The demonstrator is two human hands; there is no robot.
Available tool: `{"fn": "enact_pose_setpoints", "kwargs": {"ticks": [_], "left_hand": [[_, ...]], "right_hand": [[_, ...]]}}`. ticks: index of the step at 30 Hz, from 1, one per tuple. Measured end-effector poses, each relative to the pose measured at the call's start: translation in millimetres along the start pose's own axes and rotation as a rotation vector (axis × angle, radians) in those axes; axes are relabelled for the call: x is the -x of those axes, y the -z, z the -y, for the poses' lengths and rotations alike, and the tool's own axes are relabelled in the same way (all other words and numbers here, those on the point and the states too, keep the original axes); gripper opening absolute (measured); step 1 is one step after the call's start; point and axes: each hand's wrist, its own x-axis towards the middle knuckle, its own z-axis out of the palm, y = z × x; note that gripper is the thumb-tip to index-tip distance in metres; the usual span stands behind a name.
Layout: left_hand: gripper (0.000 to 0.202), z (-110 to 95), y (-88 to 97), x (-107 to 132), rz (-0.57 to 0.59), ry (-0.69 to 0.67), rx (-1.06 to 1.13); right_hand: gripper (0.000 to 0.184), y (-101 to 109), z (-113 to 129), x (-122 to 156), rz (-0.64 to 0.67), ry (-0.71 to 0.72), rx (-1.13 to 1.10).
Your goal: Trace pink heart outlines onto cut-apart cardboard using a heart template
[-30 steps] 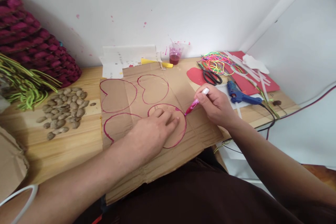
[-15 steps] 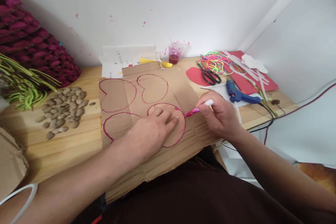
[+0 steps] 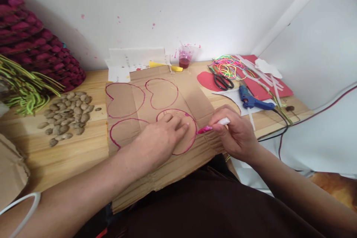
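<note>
My left hand [image 3: 163, 135] lies flat, fingers a little apart, pressing on a rounded cardboard cutout [image 3: 186, 138] with a magenta edge. The cutout rests on a large cardboard sheet [image 3: 192, 96]; part of its shape is hidden by the hand. Pinched in my right hand [image 3: 237, 132] is a white pen-like tool [image 3: 205, 129] with a wet pink front end. Its tip touches or nearly touches the cutout's right edge. Several magenta heart-like outlines [image 3: 161, 94] mark the sheet to the left and behind; my left forearm covers part of one.
Peanuts [image 3: 69, 113] lie at left, near a magenta woven basket [image 3: 36, 37]. A cup of red liquid [image 3: 184, 59] stands by the wall. On the right are black-handled scissors [image 3: 223, 81], a blue glue gun [image 3: 252, 100], neon cords [image 3: 230, 67] and red sheets [image 3: 279, 91].
My right hand has moved the pen-like tool down along the cutout's right edge, toward me. The left hand stays in place on the cutout.
</note>
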Motion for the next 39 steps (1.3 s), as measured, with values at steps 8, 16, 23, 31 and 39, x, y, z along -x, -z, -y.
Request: {"fn": "enact_pose_setpoints", "kwargs": {"ticks": [8, 16, 23, 31, 39], "left_hand": [[0.053, 0, 1.9, 1, -0.001, -0.001, 0.025], [0.055, 0, 1.3, 1, -0.028, -0.018, 0.011], [0.053, 0, 0.1, 2, -0.011, -0.008, 0.002], [0.054, 0, 1.0, 1, -0.013, -0.007, -0.027], [0.054, 0, 1.7, 1, -0.034, -0.017, -0.024]], "right_hand": [[0.012, -3, -14, -10, -0.085, -0.07, 0.026], [0.012, -11, -19, -17, -0.21, -0.126, 0.009], [0.01, -11, -23, -18, -0.28, -0.113, 0.094], [0.008, -12, -16, -16, -0.244, -0.082, 0.085], [0.008, -12, -12, -10, -0.173, 0.046, 0.15]]}}
